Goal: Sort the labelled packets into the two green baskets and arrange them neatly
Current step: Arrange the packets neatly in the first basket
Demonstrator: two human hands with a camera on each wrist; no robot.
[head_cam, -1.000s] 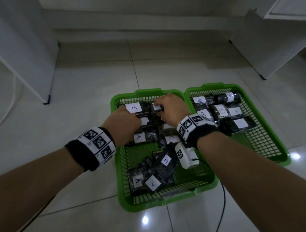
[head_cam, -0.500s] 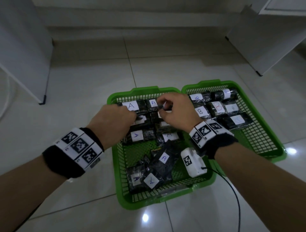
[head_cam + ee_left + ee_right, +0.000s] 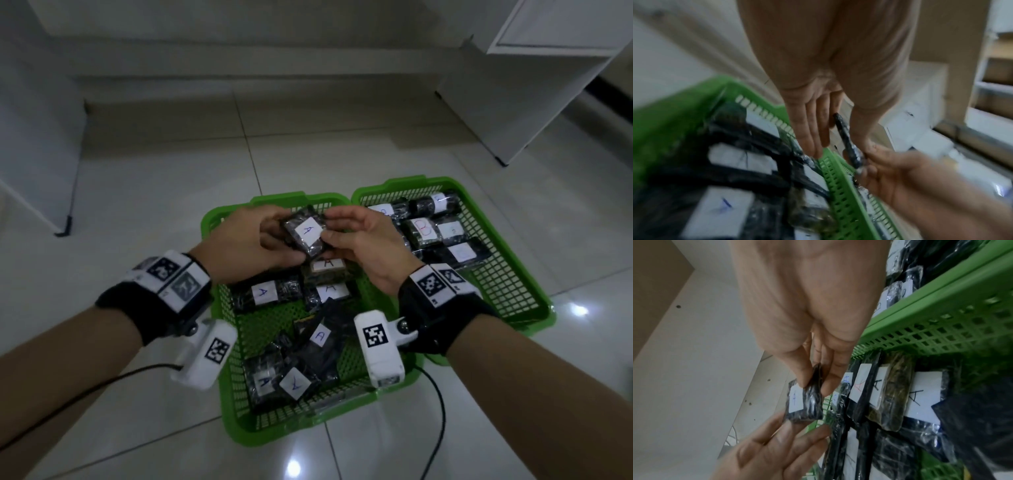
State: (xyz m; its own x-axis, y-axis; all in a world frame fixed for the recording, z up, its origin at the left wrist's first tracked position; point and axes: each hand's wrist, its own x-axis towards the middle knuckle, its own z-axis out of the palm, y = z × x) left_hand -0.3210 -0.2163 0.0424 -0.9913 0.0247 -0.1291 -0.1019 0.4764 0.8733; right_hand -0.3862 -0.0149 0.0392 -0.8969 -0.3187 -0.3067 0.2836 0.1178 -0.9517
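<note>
You have one small dark packet lifted above the far end of the left basket, its white label reading A and facing up at you. Your left hand pinches it from the left edge with curled fingers, and your right hand pinches its right end between thumb and fingers, as the right wrist view shows plainly; so both grips are closed on that same packet. Judging by what lies below, the sorting looks close to done: every label that can be read in the left basket is an A, and the right basket holds packets of which at least one reads B, the rest too faint to tell. No packet shows on the floor around the baskets. The tidying is less far along. The B side sits in fairly even rows at its far end, and the far half of the A side has a few packets laid flat in line, such as the A packet on the left. The near half of that basket is a loose heap of overlapping, tilted packets, which in my judgement is the bulk of the work left, after the one you hold is set down
</note>
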